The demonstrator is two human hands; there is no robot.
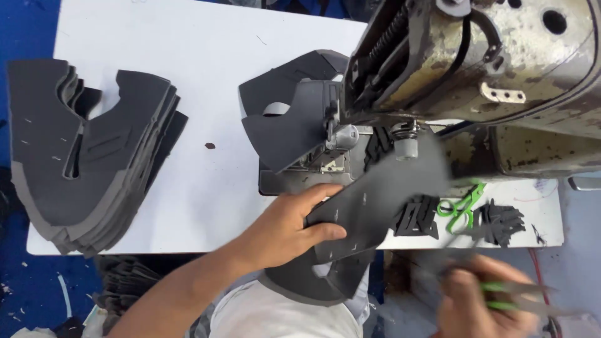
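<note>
left hand (285, 228) pinching grey shoe panel (375, 197) flat, just beyond fingertips under sewing machine (476, 69); right hand (482, 300), blurred, clenched on green-handled snips (519, 297). best kept taut, fingertips short of needle.

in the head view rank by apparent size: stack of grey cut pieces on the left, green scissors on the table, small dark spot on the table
1. stack of grey cut pieces
2. green scissors
3. small dark spot
</note>
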